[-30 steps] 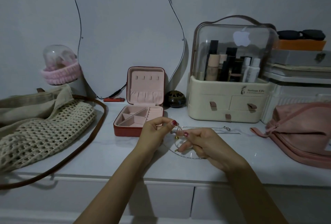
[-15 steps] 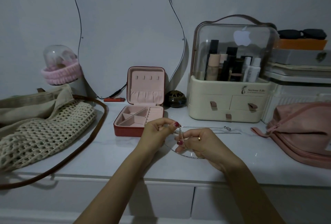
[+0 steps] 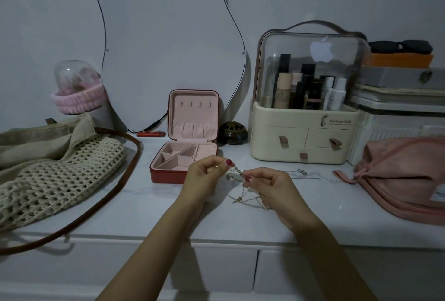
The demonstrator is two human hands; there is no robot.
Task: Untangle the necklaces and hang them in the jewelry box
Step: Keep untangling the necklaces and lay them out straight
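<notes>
Thin tangled necklaces (image 3: 243,194) hang between my two hands just above the white tabletop, their loops trailing down onto it. My left hand (image 3: 204,177) pinches one part of the chains near its thumb and forefinger. My right hand (image 3: 269,185) pinches another part a short way to the right. The red jewelry box (image 3: 190,132) stands open just behind my left hand, its pink lid upright with a row of small hooks and a gathered pocket, its tray divided into compartments. Another thin chain with a clasp (image 3: 302,172) lies on the table to the right.
A crochet bag with a brown strap (image 3: 55,180) lies at the left. A cream cosmetics organiser with a clear dome (image 3: 305,141) stands behind right, a pink pouch (image 3: 404,180) at far right. A curvy mirror (image 3: 163,43) leans on the wall; a small dark jar (image 3: 233,133) sits beside the box.
My hands have drawn slightly apart, stretching a short length of chain between them. More of the tangled loops now hang and lie below my right hand.
</notes>
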